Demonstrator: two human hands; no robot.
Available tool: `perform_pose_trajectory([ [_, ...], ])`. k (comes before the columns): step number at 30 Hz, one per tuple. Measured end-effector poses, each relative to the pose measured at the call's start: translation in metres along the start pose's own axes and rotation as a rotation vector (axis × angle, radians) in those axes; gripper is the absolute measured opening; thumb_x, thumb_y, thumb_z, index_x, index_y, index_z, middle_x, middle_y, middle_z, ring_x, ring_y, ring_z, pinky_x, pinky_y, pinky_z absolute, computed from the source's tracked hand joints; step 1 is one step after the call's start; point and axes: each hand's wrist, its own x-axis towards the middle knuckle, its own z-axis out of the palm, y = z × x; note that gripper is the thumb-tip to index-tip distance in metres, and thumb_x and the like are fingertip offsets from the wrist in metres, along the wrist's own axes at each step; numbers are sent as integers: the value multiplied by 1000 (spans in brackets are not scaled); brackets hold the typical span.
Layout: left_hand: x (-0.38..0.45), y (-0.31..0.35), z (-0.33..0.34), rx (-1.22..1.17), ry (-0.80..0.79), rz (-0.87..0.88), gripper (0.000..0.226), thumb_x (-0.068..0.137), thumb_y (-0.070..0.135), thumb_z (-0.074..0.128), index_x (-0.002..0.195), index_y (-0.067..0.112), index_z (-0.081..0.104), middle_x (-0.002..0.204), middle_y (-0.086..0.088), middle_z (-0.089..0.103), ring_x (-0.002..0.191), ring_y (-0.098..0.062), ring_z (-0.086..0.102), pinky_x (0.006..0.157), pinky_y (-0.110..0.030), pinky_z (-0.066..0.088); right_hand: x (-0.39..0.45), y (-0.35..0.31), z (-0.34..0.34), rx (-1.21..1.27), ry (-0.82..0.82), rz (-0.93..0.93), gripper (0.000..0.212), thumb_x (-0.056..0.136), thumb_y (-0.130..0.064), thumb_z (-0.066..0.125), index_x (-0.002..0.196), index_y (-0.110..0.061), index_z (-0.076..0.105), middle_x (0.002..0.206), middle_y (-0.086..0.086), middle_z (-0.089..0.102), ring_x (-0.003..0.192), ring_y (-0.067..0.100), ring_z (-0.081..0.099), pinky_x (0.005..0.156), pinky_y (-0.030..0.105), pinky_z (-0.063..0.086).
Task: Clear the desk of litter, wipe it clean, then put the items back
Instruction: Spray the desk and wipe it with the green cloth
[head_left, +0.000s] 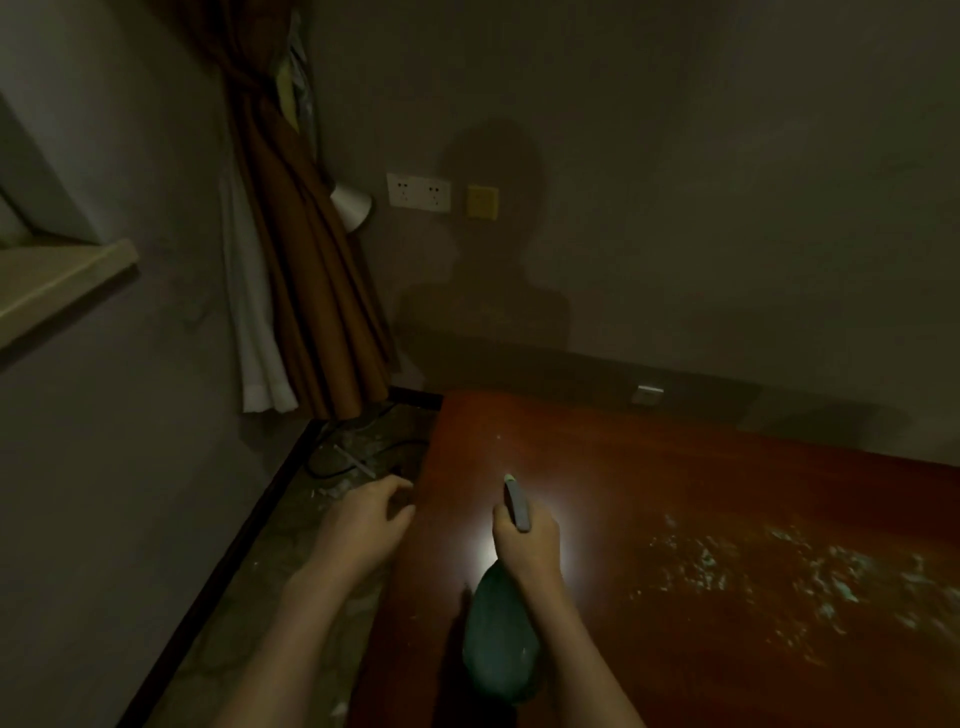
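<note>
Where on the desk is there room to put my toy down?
The far part of the red-brown wooden desk, between the right hand holding the green spray bottle and the wall, looks bare. The wet sprayed patch on the right is messy.

At lower centre, the right hand (527, 545) grips a spray bottle (501, 644) over the reddish counter (675, 493); the left hand (363, 519) hovers with relaxed fingers beside its left edge.

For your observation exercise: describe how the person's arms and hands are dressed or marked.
Both forearms are bare, with no sleeves in view. The left hand and right hand show no gloves, rings, watch or markings, though the dim light hides fine detail.
</note>
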Motion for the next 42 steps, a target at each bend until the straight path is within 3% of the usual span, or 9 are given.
perform_pose_trajectory([
  [9, -27, -36, -22, -26, -7, 34, 34, 92, 27, 57, 126, 23, 58, 118, -1, 63, 105, -16, 59, 83, -27, 47, -41, -1, 27, -47, 15, 59, 30, 94, -16, 49, 65, -15, 42, 59, -1, 40, 50, 12, 33, 50, 26, 31],
  [14, -53, -62, -32, -58, -24, 58, 33, 93, 24, 57, 126, 21, 57, 116, -1, 63, 103, -14, 59, 82, -23, 46, -74, 4, 37, -3, 83, 92, 23, 92, -8, 51, 70, -10, 46, 60, 1, 41, 52, 13, 35, 49, 22, 32],
  [19, -75, -82, -30, -35, -66, 111, 34, 92, 21, 58, 126, 18, 58, 120, -3, 63, 106, -15, 58, 82, -18, 42, -120, 21, 49, 58, 187, 135, 22, 92, -8, 53, 70, -7, 54, 66, 10, 53, 60, 21, 49, 53, 27, 41],
  [22, -86, -83, -24, -17, -108, 165, 33, 91, 25, 58, 124, 21, 59, 120, -1, 64, 108, -15, 59, 83, -21, 44, -142, 34, 57, 9, 148, 150, 24, 91, -9, 52, 67, -9, 50, 63, 6, 49, 57, 19, 44, 53, 28, 38],
  [28, -109, -78, -20, -50, -118, 235, 28, 91, 26, 59, 118, 24, 62, 115, 3, 64, 98, -10, 57, 78, -21, 41, -182, 46, 52, 43, 179, 148, 29, 88, -5, 53, 61, -11, 45, 56, 3, 42, 56, 17, 38, 56, 28, 30],
  [31, -118, -75, -23, -53, -93, 228, 29, 91, 27, 58, 120, 24, 60, 111, 5, 63, 92, -7, 54, 81, -24, 45, -195, 47, 45, 58, 210, 99, 24, 88, -8, 54, 66, 2, 54, 61, 9, 51, 58, 18, 46, 55, 28, 37],
  [33, -127, -71, -24, -64, -76, 236, 29, 92, 25, 58, 121, 21, 61, 113, 2, 64, 95, -10, 57, 85, -25, 46, -200, 47, 42, 71, 196, 97, 24, 90, -8, 53, 67, -2, 54, 63, 9, 52, 59, 20, 47, 54, 28, 40],
  [36, -142, -65, -22, -76, -57, 241, 29, 92, 24, 58, 120, 21, 61, 113, 3, 64, 99, -12, 58, 88, -26, 47, -210, 49, 40, -3, 174, 86, 31, 90, -10, 51, 60, -13, 44, 58, 2, 45, 51, 14, 38, 46, 21, 33],
  [42, -177, -61, -12, -13, -76, 202, 33, 92, 26, 58, 125, 22, 59, 118, 1, 64, 104, -13, 59, 88, -26, 48, -243, 58, 21, -13, 70, 109, 32, 88, -4, 50, 59, -13, 39, 58, 1, 41, 51, 11, 34, 49, 21, 30],
])
